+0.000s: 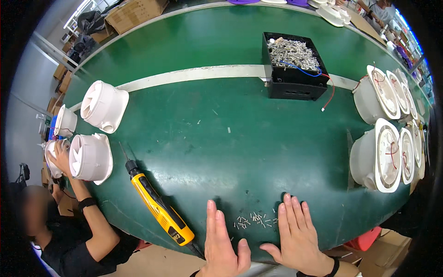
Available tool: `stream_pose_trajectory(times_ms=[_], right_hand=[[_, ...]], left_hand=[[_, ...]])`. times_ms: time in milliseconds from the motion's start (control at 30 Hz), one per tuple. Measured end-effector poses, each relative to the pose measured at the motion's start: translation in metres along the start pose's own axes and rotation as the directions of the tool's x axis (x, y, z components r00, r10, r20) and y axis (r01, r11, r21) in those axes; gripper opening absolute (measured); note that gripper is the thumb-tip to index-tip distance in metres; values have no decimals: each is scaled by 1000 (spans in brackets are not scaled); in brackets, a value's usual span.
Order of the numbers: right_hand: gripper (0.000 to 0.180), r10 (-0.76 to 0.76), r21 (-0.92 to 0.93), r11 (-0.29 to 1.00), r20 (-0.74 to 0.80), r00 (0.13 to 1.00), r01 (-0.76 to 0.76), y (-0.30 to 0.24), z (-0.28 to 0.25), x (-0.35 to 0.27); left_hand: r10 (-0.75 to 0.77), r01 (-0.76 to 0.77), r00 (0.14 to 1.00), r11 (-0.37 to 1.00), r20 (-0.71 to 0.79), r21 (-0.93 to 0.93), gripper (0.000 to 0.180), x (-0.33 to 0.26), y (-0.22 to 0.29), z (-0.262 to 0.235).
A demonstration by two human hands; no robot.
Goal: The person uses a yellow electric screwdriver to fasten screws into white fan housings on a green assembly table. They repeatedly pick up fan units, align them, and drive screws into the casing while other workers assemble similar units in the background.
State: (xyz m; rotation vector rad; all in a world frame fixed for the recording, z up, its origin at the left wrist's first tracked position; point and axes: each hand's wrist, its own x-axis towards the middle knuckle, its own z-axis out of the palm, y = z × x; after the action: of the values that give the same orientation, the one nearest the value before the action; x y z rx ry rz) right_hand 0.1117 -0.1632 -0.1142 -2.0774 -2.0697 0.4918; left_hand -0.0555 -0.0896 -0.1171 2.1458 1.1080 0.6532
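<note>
At the near edge of the desk (221, 152): left hand (221, 251) and right hand (299, 237), fingers (290, 214) straight, released.
Between them, small silvery screws (256, 217) lie loosely scattered.

Left hand (224, 247) on edge, fingers straight, thumb out; right hand (295, 233) palm-down, fingers extended. Small loose screws (254, 220) lie scattered between them on the green table (207, 124), a few just beside the right fingers. Yellow-black electric screwdriver (161, 207) lies left of the left hand, bit pointing away. Black box (299, 92) farther back, heaped with screws (red and blue wires over its rim). White housings (376, 154) line the right; co-worker (99, 231) at far left touches another.
</note>
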Motion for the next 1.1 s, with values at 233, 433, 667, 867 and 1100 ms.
stream_pose_trajectory(times_ms=[233, 433, 667, 867, 1100], right_hand=[[72, -60, 213, 975, -41, 997, 68, -13, -4, 33], [69, -37, 216, 975, -95, 995, 57, -15, -3, 28], [86, -34, 182, 982, -31, 999, 39, -34, -4, 51], [75, -47, 35, 998, -55, 997, 49, -53, 12, 75], [64, -3, -16, 1000, -21, 1000, 3, -51, 20, 72]], left_hand=[[-15, 16, 999, 1000, 32, -18, 68, 14, 3, -3], [93, -93, 995, 995, 33, 24, 64, 21, 0, -5], [149, -173, 982, 954, -114, -246, 62, 2, -25, -11], [172, -186, 982, 909, -71, -374, 65, -14, -36, -1], [168, -160, 985, 864, -27, -477, 71, -20, -32, 4]])
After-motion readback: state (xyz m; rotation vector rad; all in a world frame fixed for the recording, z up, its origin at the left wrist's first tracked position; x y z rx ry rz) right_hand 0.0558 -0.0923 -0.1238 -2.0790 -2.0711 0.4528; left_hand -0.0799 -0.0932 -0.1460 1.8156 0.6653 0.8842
